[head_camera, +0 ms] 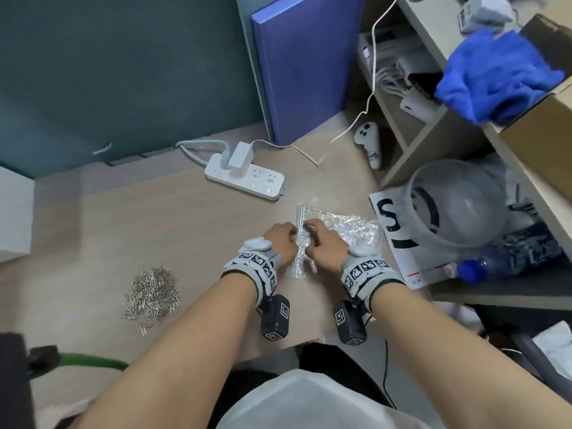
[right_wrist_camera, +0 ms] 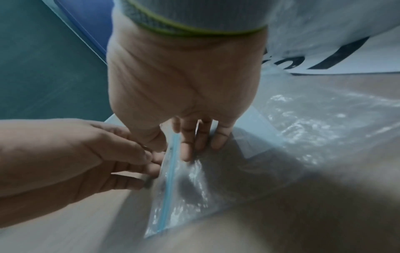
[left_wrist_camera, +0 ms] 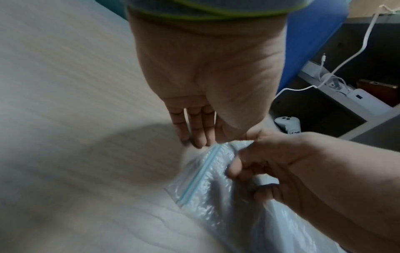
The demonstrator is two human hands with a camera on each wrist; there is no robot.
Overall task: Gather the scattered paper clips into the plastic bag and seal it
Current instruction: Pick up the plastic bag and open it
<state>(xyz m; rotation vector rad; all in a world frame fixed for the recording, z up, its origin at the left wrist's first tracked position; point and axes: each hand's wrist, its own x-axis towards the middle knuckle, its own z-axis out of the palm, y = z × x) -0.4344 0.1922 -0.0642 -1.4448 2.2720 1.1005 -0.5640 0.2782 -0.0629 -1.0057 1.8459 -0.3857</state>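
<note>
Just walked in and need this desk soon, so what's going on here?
A person is working both hands at the zip edge of a clear plastic bag lying on the desk. The left hand and right hand both pinch the bag's mouth, apparently to open it. The paper clips lie in a pile on the desk to the left, none visibly bagged yet.

1. Both forearms reach forward, wrists banded, and the hands meet at the plastic bag (head_camera: 340, 227).
2. The left hand (head_camera: 280, 239) pinches the bag's mouth edge.
3. The right hand (head_camera: 322, 243) pinches beside it, fingers curled.
</note>
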